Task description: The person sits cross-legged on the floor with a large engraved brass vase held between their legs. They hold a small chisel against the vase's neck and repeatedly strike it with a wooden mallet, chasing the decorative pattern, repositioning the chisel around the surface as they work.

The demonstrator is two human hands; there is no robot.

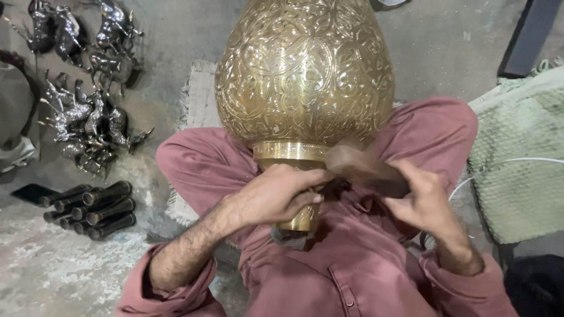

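Note:
A large engraved brass vase [304, 70] lies across my lap, its bulbous body pointing away from me and its narrow neck toward me. My left hand [276, 194] is wrapped around the neck just below the smooth collar. My right hand [424, 202] pinches a brown cloth [361, 167] that presses against the collar and neck at the right. The cloth looks blurred. My legs in reddish-pink trousers [202, 161] are folded under the vase.
Several dark metal horse figurines [88, 111] lie on the concrete floor at the left. Below them sits a pile of dark metal tubes [97, 208]. A green woven mat [520, 158] lies at the right, and a dark beam [529, 35] at top right.

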